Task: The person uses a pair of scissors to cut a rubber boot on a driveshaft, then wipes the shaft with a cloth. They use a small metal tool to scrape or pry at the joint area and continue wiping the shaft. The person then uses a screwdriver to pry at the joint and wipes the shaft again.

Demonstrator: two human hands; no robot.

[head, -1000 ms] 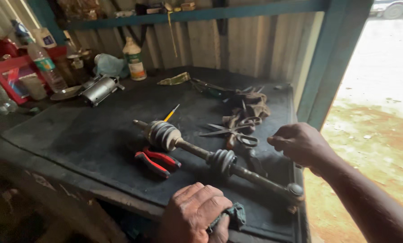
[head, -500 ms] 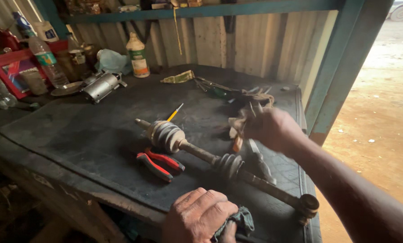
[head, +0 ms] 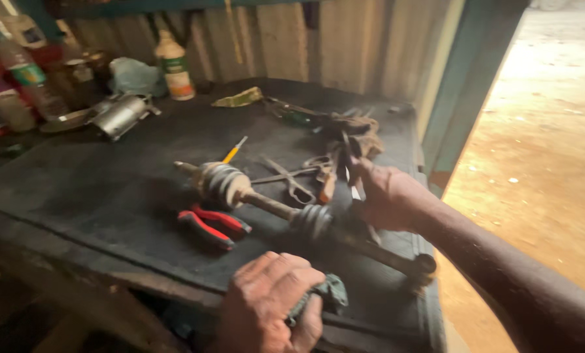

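A greasy drive axle (head: 266, 204) with two ribbed rubber boots lies slantwise on the dark bench mat (head: 76, 189). My left hand (head: 266, 307) rests at the bench's front edge, closed on a dark green rag (head: 328, 294). Just behind the axle's right boot, my right hand (head: 390, 196) curls around a thin metal tool (head: 348, 160) that sticks up from its fingers; blur hides what kind. Metal snips (head: 299, 180) lie just left of that hand. Red-handled pliers (head: 210, 225) lie in front of the axle, and a yellow screwdriver (head: 235, 150) lies behind it.
A metal cylinder part (head: 119, 116), a white bottle (head: 174, 65) and a plastic bottle (head: 27, 75) stand along the back left. Rags and tools (head: 351, 127) are heaped at the back right. A green post (head: 469, 85) borders the bench, with bare dirt ground (head: 547, 150) beyond.
My right hand has moved from above the axle's right end back and left to the tools by the snips and closed on a thin one. The left hand keeps the rag.
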